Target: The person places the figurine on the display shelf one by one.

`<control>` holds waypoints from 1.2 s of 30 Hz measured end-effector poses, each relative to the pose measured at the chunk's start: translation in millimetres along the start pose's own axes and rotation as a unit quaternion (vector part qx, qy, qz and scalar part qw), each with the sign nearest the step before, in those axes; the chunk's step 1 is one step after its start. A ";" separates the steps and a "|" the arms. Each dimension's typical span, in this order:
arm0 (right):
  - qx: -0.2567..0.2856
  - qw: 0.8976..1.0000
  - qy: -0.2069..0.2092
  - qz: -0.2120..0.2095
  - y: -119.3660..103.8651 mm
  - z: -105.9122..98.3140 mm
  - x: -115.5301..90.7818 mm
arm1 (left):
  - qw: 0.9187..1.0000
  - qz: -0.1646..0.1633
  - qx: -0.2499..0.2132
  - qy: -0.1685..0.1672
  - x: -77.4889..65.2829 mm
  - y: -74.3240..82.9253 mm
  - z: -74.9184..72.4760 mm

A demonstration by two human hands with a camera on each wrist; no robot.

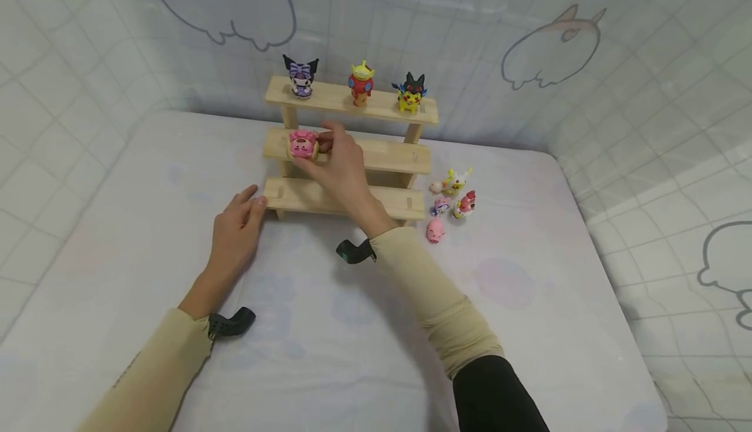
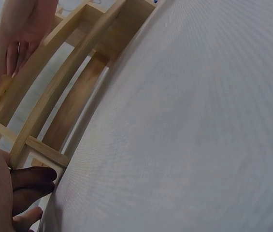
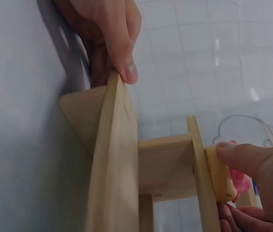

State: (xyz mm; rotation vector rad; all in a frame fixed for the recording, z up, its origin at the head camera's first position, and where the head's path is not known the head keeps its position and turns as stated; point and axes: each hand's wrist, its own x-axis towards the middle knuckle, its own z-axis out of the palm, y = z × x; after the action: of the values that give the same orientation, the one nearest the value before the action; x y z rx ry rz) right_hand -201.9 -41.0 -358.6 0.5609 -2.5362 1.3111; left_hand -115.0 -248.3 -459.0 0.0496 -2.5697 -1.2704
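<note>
A three-tier wooden display stand [image 1: 376,197] stands on the cloth-covered table. At the left end of its middle tier, my right hand [image 1: 341,161] pinches a pink figurine [image 1: 303,144] with a yellowish base [image 3: 218,174]; the base touches the board. My left hand [image 1: 236,230] holds the left end of the bottom tier, its thumb on the board and its fingers lower down beside the support. On the top tier stand a purple-and-black figurine [image 1: 301,78], a red-and-yellow figurine [image 1: 361,84] and a yellow figurine with a black top [image 1: 410,93].
Right of the stand, several small figurines lie grouped on the table: a white-and-yellow one [image 1: 455,182], a red-and-white one [image 1: 465,205], a small purple one [image 1: 440,207] and a pink pig [image 1: 435,231]. A tiled-pattern curtain [image 1: 411,21] rises behind.
</note>
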 end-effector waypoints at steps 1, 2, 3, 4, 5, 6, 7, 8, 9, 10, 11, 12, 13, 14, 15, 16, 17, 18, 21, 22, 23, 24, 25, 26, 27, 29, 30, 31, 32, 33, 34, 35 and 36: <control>0.005 1.000 0.003 0.003 -0.6 1.8 0.7 | 1.000 -0.002 0.000 -0.001 0.1 0.1 0.2; 0.006 1.000 0.003 0.005 -1.1 3.4 1.2 | 1.000 -0.003 0.001 -0.002 0.1 0.2 0.3; 0.007 1.000 0.002 0.007 -1.5 4.9 1.7 | 1.000 -0.004 0.001 -0.001 0.1 0.2 0.4; 0.006 1.000 0.002 0.009 -1.8 6.2 2.3 | 1.000 -0.004 0.002 -0.001 0.1 0.2 0.5; 0.007 1.000 0.001 0.010 -2.1 7.1 2.6 | 1.000 -0.004 0.001 -0.001 0.0 0.2 0.5; 0.006 1.000 0.001 0.012 -2.2 8.1 3.0 | 1.000 -0.002 0.001 -0.002 0.0 0.1 0.6; 0.004 1.000 0.002 0.014 -2.4 8.9 3.5 | 1.000 -0.001 0.000 -0.002 0.1 0.2 0.6; 0.001 1.000 0.002 0.016 -2.6 9.6 3.7 | 1.000 0.001 0.000 -0.002 0.2 0.1 0.6; 0.001 1.000 0.005 0.018 -2.6 10.3 4.2 | 1.000 0.002 0.000 -0.002 0.3 0.0 0.8; -0.002 1.000 0.006 0.020 -2.9 10.9 4.4 | 1.000 0.003 0.000 -0.003 0.4 -0.1 0.8; -0.005 1.000 0.008 0.021 -3.1 11.3 4.8 | 1.000 0.005 0.000 -0.002 0.6 -0.4 1.0; -0.007 1.000 0.009 0.021 -3.5 11.5 5.2 | 1.000 0.006 -0.001 0.000 0.9 -0.5 1.0; -0.009 1.000 0.009 0.022 -3.8 11.7 5.5 | 1.000 0.007 -0.001 0.001 1.2 -0.7 1.1; -0.011 1.000 0.009 0.022 -3.9 11.6 5.7 | 1.000 0.009 -0.002 0.003 1.5 -1.0 1.3; -0.012 1.000 0.008 0.020 -3.8 11.5 5.8 | 1.000 0.009 -0.002 0.004 1.7 -1.1 1.4; -0.013 1.000 0.007 0.019 -3.7 11.0 5.6 | 1.000 0.010 -0.003 0.005 2.0 -1.2 1.2; -0.007 1.000 0.007 0.016 -3.2 10.3 5.0 | 1.000 0.010 -0.004 0.005 2.1 -1.2 1.1; -0.003 1.000 0.007 0.014 -2.5 9.6 4.0 | 1.000 0.009 -0.005 0.005 2.2 -1.2 0.9; 0.021 1.000 0.007 0.004 0.8 6.1 -1.1 | 1.000 0.008 -0.005 0.005 1.8 -1.2 0.6; 0.030 1.000 0.008 0.002 1.7 4.9 -3.1 | 1.000 0.008 -0.005 0.006 2.2 -1.0 -0.4; 0.038 0.999 0.009 -0.001 2.7 3.3 -5.6 | 1.000 0.007 -0.006 0.009 2.5 -1.1 -0.7; 0.047 0.999 0.012 -0.001 3.5 1.3 -8.8 | 1.000 0.005 -0.007 0.009 2.8 -1.2 -0.6; 0.057 0.998 0.017 -0.004 4.1 -1.4 -12.2 | 1.000 0.005 -0.008 0.008 3.2 -1.3 -0.3; 0.066 0.998 0.022 -0.005 4.6 -4.3 -15.6 | 1.000 0.003 -0.009 0.006 3.7 -1.3 0.2; 0.074 0.997 0.029 -0.006 5.0 -7.3 -19.1 | 1.000 0.002 -0.011 0.004 4.2 -1.0 0.7; 0.086 0.995 0.040 -0.011 6.3 -14.2 -27.4 | 1.000 0.000 -0.013 0.000 4.3 -0.7 3.4; 0.093 0.995 0.046 -0.014 7.1 -16.9 -30.6 | 1.000 0.000 -0.012 -0.001 4.4 -0.4 4.1; 0.096 0.994 0.051 -0.020 7.8 -19.4 -33.5 | 1.000 0.002 -0.011 0.000 4.4 0.0 4.4; 0.101 0.993 0.055 -0.025 8.7 -21.2 -36.3 | 1.000 0.002 -0.010 0.002 4.2 0.4 4.0; 0.104 0.992 0.059 -0.030 9.8 -22.7 -39.2 | 1.000 0.003 -0.008 0.004 4.1 0.5 3.4; 0.106 0.992 0.062 -0.035 11.3 -24.3 -41.9 | 1.000 0.004 -0.006 0.007 3.9 0.3 2.8; 0.109 0.991 0.064 -0.039 12.6 -26.1 -44.3 | 1.000 0.003 -0.003 0.007 3.7 0.0 2.1; 0.113 0.990 0.067 -0.042 14.5 -28.1 -46.7 | 1.000 0.004 0.000 0.007 3.5 -0.2 1.3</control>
State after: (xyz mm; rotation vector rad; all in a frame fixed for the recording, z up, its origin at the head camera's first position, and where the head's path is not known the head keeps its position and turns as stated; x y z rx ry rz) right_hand -165.4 0.3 -370.5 0.5935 -2.2493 1.5605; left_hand -118.8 -248.0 -459.1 0.0489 -2.5546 -1.2635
